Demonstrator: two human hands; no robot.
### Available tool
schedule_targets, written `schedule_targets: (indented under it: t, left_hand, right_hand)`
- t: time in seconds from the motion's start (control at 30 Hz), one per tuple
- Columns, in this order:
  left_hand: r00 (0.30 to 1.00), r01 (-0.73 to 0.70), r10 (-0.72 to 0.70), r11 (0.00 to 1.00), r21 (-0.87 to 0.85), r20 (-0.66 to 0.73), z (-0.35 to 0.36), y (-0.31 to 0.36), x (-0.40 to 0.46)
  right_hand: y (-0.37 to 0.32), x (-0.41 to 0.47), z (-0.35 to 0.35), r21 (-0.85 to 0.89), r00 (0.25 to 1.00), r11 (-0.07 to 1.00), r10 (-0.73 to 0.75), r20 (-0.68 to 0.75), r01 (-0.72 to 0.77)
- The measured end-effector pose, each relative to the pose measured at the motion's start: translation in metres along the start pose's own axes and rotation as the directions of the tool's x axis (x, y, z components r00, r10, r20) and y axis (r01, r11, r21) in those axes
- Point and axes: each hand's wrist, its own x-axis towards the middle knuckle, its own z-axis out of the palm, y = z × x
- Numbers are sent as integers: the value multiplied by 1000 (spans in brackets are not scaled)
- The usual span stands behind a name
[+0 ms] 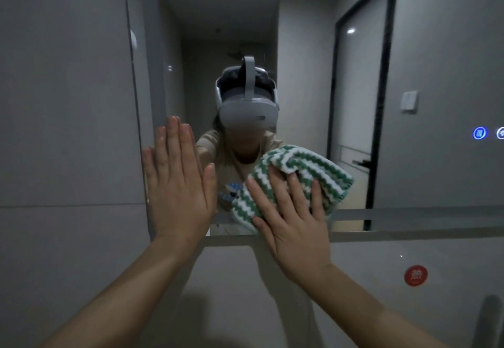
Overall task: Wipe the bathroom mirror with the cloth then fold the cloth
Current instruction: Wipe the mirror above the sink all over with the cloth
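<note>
Now your right hand [294, 219] presses the green and white cloth [294, 175] flat on the mirror [300, 47], fingers spread. At nine o'clock from it, your left hand [178, 184] lies open and empty on the glass.

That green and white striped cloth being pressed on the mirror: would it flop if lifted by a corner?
Probably floppy: the green and white striped cloth bunches in soft folds under the right hand. Its fluffy knit looks light, and likely grippy rather than slippery on the mirror.

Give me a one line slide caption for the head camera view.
Right hand presses a green-and-white striped cloth against the mirror; left hand braces flat beside it.
</note>
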Motion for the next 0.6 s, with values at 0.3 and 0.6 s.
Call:
schedule_targets:
  t: [0.3, 0.6]
  left_hand:
    - [997, -77, 75, 995, 56, 33, -2, -13, 0]
    - [991, -58, 47, 995, 82, 122, -15, -12, 0]
  right_hand:
    - [-27, 27, 4, 20, 999, 999, -37, -13, 38]
    - [-18, 31, -17, 134, 993, 989, -81, 83, 70]
